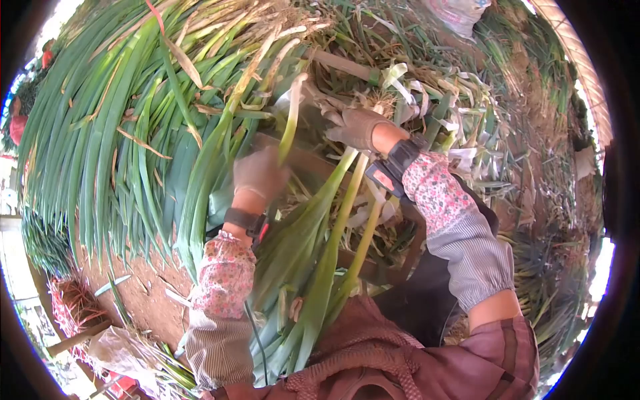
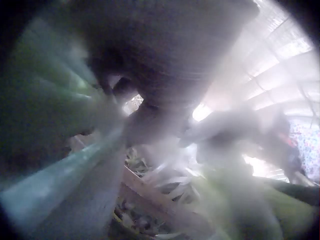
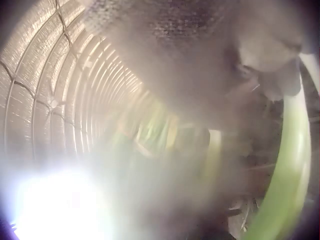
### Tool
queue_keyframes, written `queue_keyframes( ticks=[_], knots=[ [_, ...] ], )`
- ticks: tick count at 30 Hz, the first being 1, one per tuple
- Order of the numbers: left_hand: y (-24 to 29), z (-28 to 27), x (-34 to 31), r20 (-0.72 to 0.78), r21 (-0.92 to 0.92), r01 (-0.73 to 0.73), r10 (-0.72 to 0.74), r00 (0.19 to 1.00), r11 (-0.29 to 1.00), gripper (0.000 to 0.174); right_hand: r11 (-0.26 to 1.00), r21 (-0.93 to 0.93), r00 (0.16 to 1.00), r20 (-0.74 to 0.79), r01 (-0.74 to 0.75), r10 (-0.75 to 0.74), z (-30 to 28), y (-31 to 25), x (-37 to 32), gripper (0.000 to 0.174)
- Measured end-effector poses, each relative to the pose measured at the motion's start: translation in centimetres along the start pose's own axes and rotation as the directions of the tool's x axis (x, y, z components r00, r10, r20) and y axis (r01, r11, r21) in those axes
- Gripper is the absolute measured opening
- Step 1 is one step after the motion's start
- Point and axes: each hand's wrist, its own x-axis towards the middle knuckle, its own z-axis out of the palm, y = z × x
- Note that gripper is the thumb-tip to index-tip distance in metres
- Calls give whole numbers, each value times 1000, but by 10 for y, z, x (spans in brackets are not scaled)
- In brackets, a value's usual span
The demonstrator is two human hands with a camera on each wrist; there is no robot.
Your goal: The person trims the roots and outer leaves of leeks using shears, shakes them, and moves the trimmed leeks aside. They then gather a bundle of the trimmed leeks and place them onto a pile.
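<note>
My gloved left hand (image 1: pixel 260 172), blurred, holds a green onion (image 1: pixel 291 123) whose pale stalk sticks up beyond it. In the left wrist view, the dark glove (image 2: pixel 160 55) fills the top and a green leaf (image 2: pixel 75 170) runs from the fingers. Up and to the right, my gloved right hand (image 1: pixel 360 127) has its fingers close to that stalk's pale end. In the right wrist view, fingertips (image 3: pixel 280 82) pinch a pale-green stalk (image 3: pixel 292 145). Several more green onions (image 1: pixel 333 233) slant over the lap, their upper ends under the right hand.
A big pile of green onions (image 1: pixel 113 133) lies at the left, roots to the back. Peeled skins and leaf scraps (image 1: pixel 433 100) cover the ground at back right. A white sack (image 1: pixel 460 13) stands at the far edge. Plastic wrap (image 1: pixel 127 357) lies at lower left.
</note>
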Motion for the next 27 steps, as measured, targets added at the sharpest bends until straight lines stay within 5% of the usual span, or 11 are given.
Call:
queue_keyframes(
  ticks=[3,5,8,12,16,18,27],
  knots=[
    [-2,-10,1,67,-61,19,-15,998,998,43,1000,-22,999,37,-11,12,-1,3,8,53],
    [-8,-25,0,53,-131,-46,53,997,990,40,999,28,999,14,47,-48,-3,2,-3,55],
    [-17,-62,0,34,-205,-139,149,988,969,38,992,85,977,202,-94,75,4,-4,-17,53],
    [16,-111,-27,27,-166,-205,212,977,964,35,993,113,996,-91,16,-6,34,5,-77,55],
    [45,-50,-30,-41,-77,-271,268,962,960,36,966,230,982,-116,-118,148,45,37,-130,54],
    [49,-8,-25,93,-92,-214,223,970,972,41,947,221,953,-140,-235,269,54,56,-149,61],
    [59,4,-39,288,-209,-168,224,931,963,64,927,351,971,-138,-136,195,58,67,-157,53]
  ],
)
